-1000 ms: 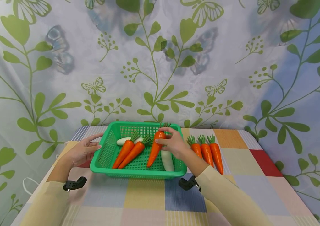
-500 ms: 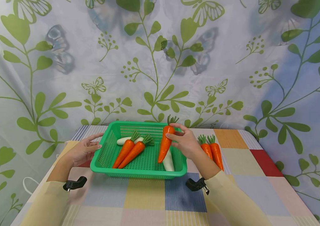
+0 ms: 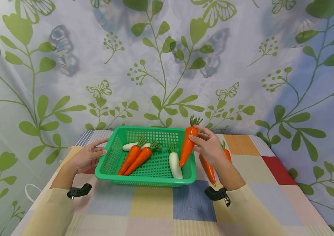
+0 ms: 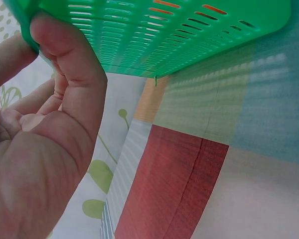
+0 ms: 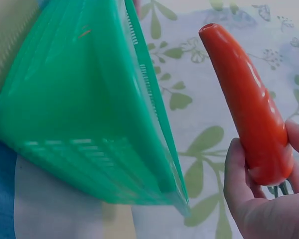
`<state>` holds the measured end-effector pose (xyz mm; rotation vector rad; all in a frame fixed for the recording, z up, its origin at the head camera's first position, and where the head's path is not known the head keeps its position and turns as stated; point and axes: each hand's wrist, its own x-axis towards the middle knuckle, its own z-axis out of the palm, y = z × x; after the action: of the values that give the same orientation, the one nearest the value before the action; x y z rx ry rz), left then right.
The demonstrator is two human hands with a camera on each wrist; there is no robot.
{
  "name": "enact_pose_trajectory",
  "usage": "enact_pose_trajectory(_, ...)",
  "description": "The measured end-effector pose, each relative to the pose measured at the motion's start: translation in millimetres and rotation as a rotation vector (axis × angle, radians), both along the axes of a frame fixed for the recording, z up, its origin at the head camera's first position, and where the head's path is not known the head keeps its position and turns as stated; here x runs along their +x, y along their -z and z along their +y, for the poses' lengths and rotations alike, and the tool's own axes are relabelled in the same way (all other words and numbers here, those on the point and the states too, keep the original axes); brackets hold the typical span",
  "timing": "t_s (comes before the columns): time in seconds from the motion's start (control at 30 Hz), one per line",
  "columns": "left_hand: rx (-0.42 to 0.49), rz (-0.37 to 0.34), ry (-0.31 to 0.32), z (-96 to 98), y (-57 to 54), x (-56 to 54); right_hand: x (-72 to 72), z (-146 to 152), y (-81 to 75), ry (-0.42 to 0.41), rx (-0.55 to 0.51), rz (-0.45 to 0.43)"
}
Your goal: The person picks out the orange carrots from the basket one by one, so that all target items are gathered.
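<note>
My left hand (image 3: 88,158) holds the left rim of a green plastic basket (image 3: 152,181), thumb and index finger at the edge. In the left wrist view its thumb (image 4: 65,55) lies against the rim. My right hand (image 3: 211,147) grips an orange carrot (image 3: 188,146) near its leafy top, raised over the basket's right side with the tip pointing down. Inside the basket, two carrots (image 3: 138,160) lie at the left, partly over a white radish (image 3: 129,146). Another white radish (image 3: 175,165) with green leaves lies at the right.
More carrots (image 3: 208,171) lie on the checked tablecloth (image 3: 152,203) right of the basket, partly hidden by my right hand and forearm. A patterned curtain (image 3: 155,65) hangs behind the table. A white cord (image 3: 31,193) shows at the left edge.
My right hand has lifted the carrot from above the right-hand radish and carried it right, toward the basket's right rim. That radish is now uncovered. My left hand stays at the left rim.
</note>
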<state>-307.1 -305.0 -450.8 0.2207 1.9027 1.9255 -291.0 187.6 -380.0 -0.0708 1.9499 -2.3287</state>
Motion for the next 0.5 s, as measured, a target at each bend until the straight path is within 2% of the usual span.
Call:
enact_pose_trajectory(0.2, -0.008, 0.005, -0.003, 0.4, 0.8, -0.8, 3.9, 19.7, 2.9, 0.046, 0.043, 0.032)
enact_pose_trajectory(0.27, -0.006, 0.007, 0.0, 0.0, 1.2, -1.1, 6.0, 26.3, 4.1, 0.047, 0.02, 0.043)
enact_pose_trajectory(0.4, -0.005, 0.008, 0.001, -0.1, 1.6, -1.1, 8.3, 41.1, 10.1, 0.033, -0.095, 0.064)
enact_pose_trajectory(0.5, -0.002, 0.005, -0.002, 0.2, 1.5, -0.9, 9.7, 53.1, 15.9, 0.033, -0.101, 0.076)
